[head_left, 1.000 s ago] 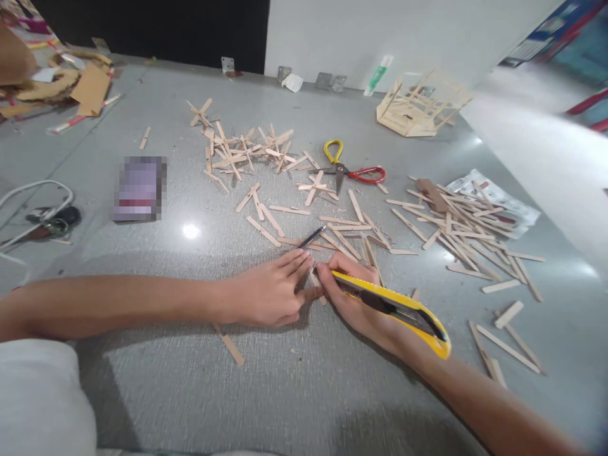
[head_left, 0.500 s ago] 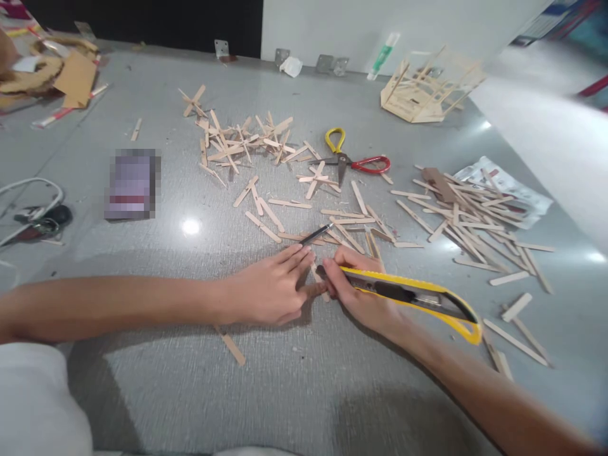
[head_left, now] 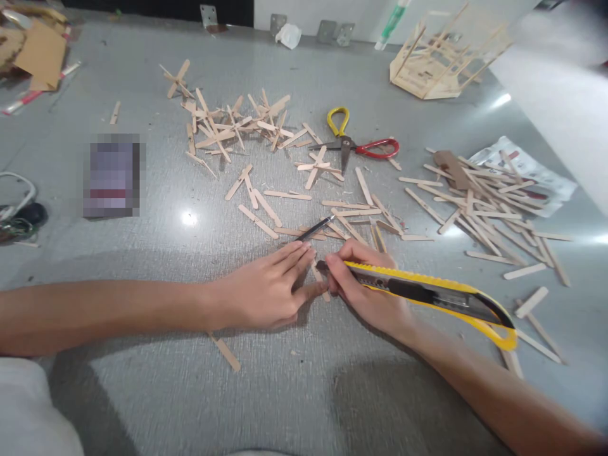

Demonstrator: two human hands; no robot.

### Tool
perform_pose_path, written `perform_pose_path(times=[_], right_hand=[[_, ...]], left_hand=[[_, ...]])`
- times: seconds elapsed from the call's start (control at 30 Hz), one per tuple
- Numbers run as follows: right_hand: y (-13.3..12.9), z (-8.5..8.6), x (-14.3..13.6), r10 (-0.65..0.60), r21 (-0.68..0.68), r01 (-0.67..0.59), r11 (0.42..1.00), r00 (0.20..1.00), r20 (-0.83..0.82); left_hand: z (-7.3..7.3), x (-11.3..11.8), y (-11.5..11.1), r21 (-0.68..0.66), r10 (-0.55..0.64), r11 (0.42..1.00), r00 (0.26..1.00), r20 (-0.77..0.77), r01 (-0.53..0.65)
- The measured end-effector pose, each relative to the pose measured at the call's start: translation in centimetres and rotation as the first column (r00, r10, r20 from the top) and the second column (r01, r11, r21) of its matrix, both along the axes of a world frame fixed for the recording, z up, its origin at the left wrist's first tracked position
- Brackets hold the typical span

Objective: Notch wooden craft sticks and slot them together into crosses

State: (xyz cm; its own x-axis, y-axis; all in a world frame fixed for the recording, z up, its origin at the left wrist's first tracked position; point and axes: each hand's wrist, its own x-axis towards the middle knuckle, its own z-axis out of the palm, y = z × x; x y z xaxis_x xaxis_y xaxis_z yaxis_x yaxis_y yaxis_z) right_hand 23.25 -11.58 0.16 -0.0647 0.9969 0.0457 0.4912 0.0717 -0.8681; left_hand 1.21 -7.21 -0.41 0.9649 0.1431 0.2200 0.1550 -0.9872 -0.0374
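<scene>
My right hand point(head_left: 363, 285) is closed round a yellow utility knife point(head_left: 427, 294), its blade end at a small wooden stick point(head_left: 319, 273) on the grey table. My left hand point(head_left: 273, 285) presses down on that stick, thumb and fingertips at its two ends, the thumb close to my right fingers. A dark pen-like tool point(head_left: 316, 228) lies just past my left fingertips, partly hidden by them. Another stick point(head_left: 225, 351) lies below my left wrist.
Scissors point(head_left: 346, 142) lie open beyond my hands. Joined stick crosses point(head_left: 237, 126) are behind on the left, a loose stick pile point(head_left: 489, 202) on the right. A wooden frame model point(head_left: 427, 76) stands at the back right. A blurred-out item point(head_left: 111, 176) is at left.
The view has shifted and tilted slightly, so the table items sit higher in it. Both hands keep nearly the same hold; the knife's handle end appears farther right.
</scene>
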Motion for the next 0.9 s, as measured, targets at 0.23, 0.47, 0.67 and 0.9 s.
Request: perform_pose_path(times=[0.23,0.47,0.67,0.9], right_hand=[[0.0,0.0,-0.1,0.017,0.02,-0.019,1.0,0.996,0.083],[-0.2,-0.2,-0.1,0.014,0.099,-0.03,0.995,0.987,0.162],[-0.2,0.2,-1.0,0.01,0.178,-0.056,0.983,0.968,0.251],[-0.2,0.0,-1.1,0.025,0.201,-0.075,0.977,0.97,0.24]], left_hand=[[0.0,0.0,0.0,0.04,0.009,0.999,1.0,0.017,-0.009],[0.3,0.1,0.0,0.048,-0.001,0.999,1.0,-0.005,0.001],[0.1,0.3,-0.1,0.124,-0.01,0.992,1.0,0.016,0.008],[0.1,0.5,-0.4,0.114,0.018,0.993,0.999,0.034,-0.022]])
